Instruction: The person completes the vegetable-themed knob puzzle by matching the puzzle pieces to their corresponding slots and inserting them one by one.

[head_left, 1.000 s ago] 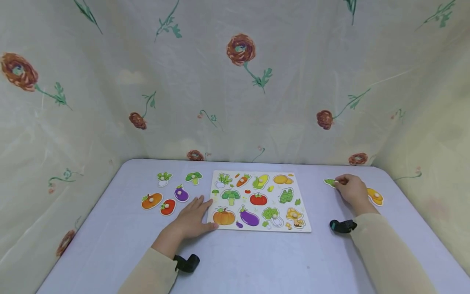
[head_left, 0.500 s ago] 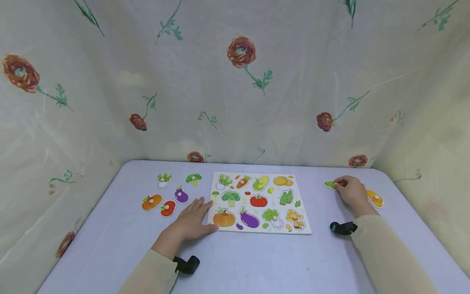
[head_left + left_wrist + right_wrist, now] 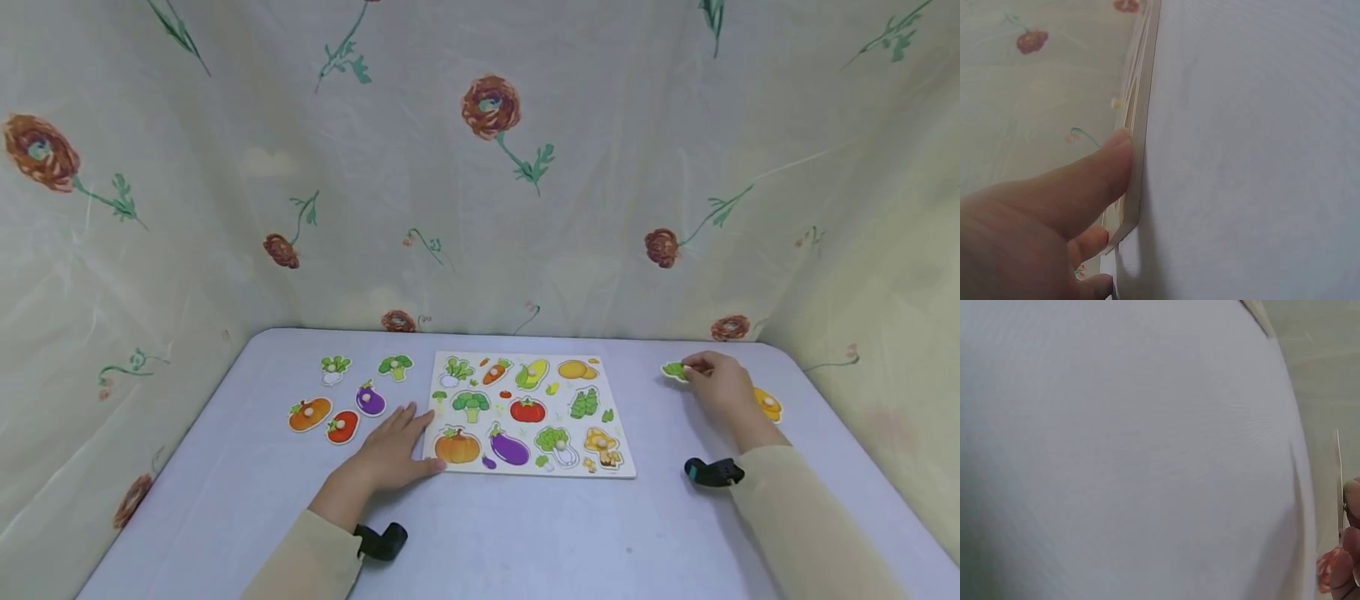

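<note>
The white vegetable puzzle board [image 3: 525, 423] lies flat on the table. My left hand [image 3: 390, 450] rests at its left side, fingers extended, thumb at the near corner. In the left wrist view the thumb [image 3: 1100, 175] lies against the board's edge [image 3: 1141, 125]. My right hand [image 3: 723, 396] pinches a green vegetable puzzle piece [image 3: 673, 372] at the far right; the fingers cover part of its picture. The right wrist view shows this piece [image 3: 1339, 481] edge-on, a thin sheet at the fingertips [image 3: 1352, 494].
Left of the board lie loose pieces: radish [image 3: 334, 370], broccoli [image 3: 395, 367], eggplant [image 3: 371, 399], pumpkin [image 3: 310, 413] and tomato [image 3: 342, 427]. A yellow piece [image 3: 768, 406] lies behind my right wrist. A flowered curtain [image 3: 480, 208] encloses the table's back and sides.
My right wrist and forearm have shifted slightly right and nearer, while the fingers stay at the green piece. The left hand and the board have not moved.
</note>
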`<action>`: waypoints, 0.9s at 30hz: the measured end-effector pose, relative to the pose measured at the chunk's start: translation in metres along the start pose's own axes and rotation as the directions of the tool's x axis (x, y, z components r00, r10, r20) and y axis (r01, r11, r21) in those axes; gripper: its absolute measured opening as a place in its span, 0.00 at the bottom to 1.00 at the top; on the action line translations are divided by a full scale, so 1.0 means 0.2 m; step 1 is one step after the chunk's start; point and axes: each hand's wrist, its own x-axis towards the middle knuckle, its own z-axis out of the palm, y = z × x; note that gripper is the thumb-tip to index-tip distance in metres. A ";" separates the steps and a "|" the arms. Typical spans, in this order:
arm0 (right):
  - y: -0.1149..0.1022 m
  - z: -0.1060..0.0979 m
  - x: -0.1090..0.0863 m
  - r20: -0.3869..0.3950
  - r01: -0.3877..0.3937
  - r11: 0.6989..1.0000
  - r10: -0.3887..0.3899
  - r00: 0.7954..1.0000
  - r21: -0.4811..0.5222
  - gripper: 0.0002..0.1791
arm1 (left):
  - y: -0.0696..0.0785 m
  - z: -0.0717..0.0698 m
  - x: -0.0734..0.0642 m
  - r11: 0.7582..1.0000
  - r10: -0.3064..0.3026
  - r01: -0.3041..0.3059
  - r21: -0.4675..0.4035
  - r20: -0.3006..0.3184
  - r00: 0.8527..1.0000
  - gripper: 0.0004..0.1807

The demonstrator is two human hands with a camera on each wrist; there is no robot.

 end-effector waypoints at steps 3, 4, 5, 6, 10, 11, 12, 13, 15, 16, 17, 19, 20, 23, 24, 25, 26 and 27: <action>-0.03 -0.03 -0.01 -0.020 0.055 0.998 -0.055 0.998 -0.013 0.14 | 0.00 0.00 0.01 1.000 -0.001 0.001 -0.001 0.001 1.000 0.46; -0.04 -0.04 -0.01 -0.024 0.074 0.997 -0.074 0.997 -0.020 0.13 | 0.00 0.01 0.01 1.000 -0.001 0.001 -0.001 0.001 1.000 0.46; -0.05 -0.05 -0.02 -0.025 0.087 0.996 -0.087 0.996 -0.027 0.13 | 0.00 0.01 0.01 1.000 -0.006 0.006 0.002 0.005 1.000 0.46; -0.06 -0.06 -0.02 -0.027 0.101 0.994 -0.102 0.994 -0.032 0.13 | -0.01 0.01 0.02 1.000 -0.010 0.010 0.005 0.005 1.000 0.47; -0.14 -0.08 -0.05 -0.016 0.128 0.991 -0.129 0.991 -0.044 0.13 | -0.02 0.03 0.03 1.000 -0.017 0.017 0.016 0.003 1.000 0.47; -0.16 -0.08 -0.06 -0.011 0.134 0.990 -0.135 0.991 -0.044 0.14 | -0.02 0.04 0.03 1.000 -0.022 0.022 0.020 0.007 1.000 0.47; -0.18 -0.08 -0.06 -0.007 0.145 0.989 -0.145 0.989 -0.041 0.13 | -0.02 0.04 0.03 1.000 -0.017 0.017 0.018 0.003 1.000 0.47; -0.20 -0.08 -0.07 -0.001 0.155 0.987 -0.155 0.988 -0.043 0.13 | -0.02 0.03 0.03 1.000 -0.016 0.016 0.015 0.003 1.000 0.47; -0.25 -0.08 -0.08 0.011 0.178 0.983 -0.178 0.984 -0.043 0.13 | -0.01 0.02 0.02 1.000 -0.016 0.016 0.011 0.007 1.000 0.47; -0.27 -0.07 -0.08 0.021 0.184 0.982 -0.183 0.983 -0.041 0.13 | -0.01 0.02 0.02 1.000 -0.010 0.010 0.007 0.006 1.000 0.47; -0.29 -0.07 -0.09 0.031 0.191 0.981 -0.190 0.981 -0.037 0.13 | 0.00 0.01 0.01 1.000 -0.007 0.007 0.003 0.006 1.000 0.47; -0.32 -0.07 -0.10 0.052 0.206 0.978 -0.203 0.978 -0.038 0.12 | 0.00 0.01 0.00 1.000 -0.003 0.003 -0.002 0.004 1.000 0.47; -0.34 -0.06 -0.10 0.062 0.212 0.977 -0.209 0.976 -0.038 0.12 | 0.01 0.00 0.00 1.000 -0.003 0.003 -0.003 0.003 1.000 0.46; -0.39 -0.05 -0.11 0.088 0.239 0.970 -0.235 0.968 -0.038 0.12 | 0.01 0.00 0.00 1.000 -0.003 0.003 -0.003 0.001 1.000 0.46; -0.40 -0.04 -0.12 0.096 0.248 0.968 -0.243 0.965 -0.038 0.12 | 0.01 0.00 0.00 1.000 -0.003 0.003 -0.002 0.000 1.000 0.47; -0.42 -0.04 -0.12 0.106 0.255 0.966 -0.250 0.962 -0.036 0.12 | 0.01 0.00 0.00 1.000 -0.003 0.003 -0.003 0.000 1.000 0.47; -0.43 -0.03 -0.12 0.115 0.259 0.965 -0.254 0.960 -0.033 0.11 | 0.01 0.00 0.00 1.000 -0.003 0.003 -0.003 0.000 1.000 0.47; -0.44 -0.02 -0.12 0.124 0.264 0.964 -0.258 0.958 -0.030 0.11 | 0.01 0.00 0.00 1.000 -0.003 0.003 -0.002 -0.001 1.000 0.47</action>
